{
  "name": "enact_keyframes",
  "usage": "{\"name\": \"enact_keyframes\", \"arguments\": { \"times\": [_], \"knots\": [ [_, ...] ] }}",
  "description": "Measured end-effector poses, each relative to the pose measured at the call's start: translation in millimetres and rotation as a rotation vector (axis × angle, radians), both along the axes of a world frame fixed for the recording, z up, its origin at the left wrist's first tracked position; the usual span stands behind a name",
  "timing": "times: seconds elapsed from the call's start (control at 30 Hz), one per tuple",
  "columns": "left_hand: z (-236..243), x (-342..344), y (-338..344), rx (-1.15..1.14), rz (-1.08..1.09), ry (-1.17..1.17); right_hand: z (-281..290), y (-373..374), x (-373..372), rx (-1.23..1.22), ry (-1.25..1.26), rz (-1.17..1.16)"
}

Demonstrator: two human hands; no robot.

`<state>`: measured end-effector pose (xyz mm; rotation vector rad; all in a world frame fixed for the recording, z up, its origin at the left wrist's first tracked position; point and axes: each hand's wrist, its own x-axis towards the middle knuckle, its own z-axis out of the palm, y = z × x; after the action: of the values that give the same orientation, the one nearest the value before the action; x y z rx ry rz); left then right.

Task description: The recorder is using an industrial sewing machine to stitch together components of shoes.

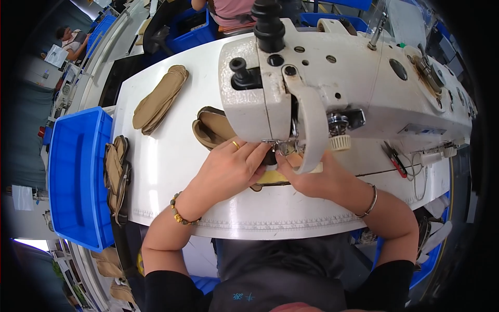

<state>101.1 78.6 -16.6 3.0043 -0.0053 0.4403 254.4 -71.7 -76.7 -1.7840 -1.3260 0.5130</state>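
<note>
A white sewing machine (306, 67) stands over the table, its needle and presser foot (280, 148) just above my fingertips. Under the foot lies a shoe upper (215, 130), tan with dark edging; its curved part shows beyond my left hand. A yellow piece (273, 178) of it shows between my hands on the near side. My left hand (226, 169) presses and grips the upper left of the needle, fingers together. My right hand (317, 177) pinches it on the right, partly hidden by the machine's pale curved guard (314, 130).
A stack of tan sole-shaped pieces (161, 99) lies at the far left of the white table (171, 171). Beside a blue bin (80, 177), more tan and dark shoe pieces (117, 177) hang at the table's left edge. Red-handled thread snips (395, 160) lie right. Other people sit beyond.
</note>
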Motion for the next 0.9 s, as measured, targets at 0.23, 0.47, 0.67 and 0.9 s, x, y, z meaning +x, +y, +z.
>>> {"name": "enact_keyframes", "arguments": {
  "times": [0.23, 0.47, 0.67, 0.9],
  "knots": [
    [-1, 6, -6, 0.056, 0.004, -0.06, 0, -1, 11, 0.275, -0.477, 0.138],
    [-21, 8, -2, 0.168, -0.034, -0.202, 5, -1, 12, 0.406, -1.041, 0.233],
    [-24, 8, 4, 0.177, -0.055, -0.162, -1, -3, 7, 0.318, -0.77, 0.159],
    [-24, 10, 4, 0.12, -0.087, -0.141, -8, 5, 13, 0.285, -0.32, 0.048]
  ]
}}
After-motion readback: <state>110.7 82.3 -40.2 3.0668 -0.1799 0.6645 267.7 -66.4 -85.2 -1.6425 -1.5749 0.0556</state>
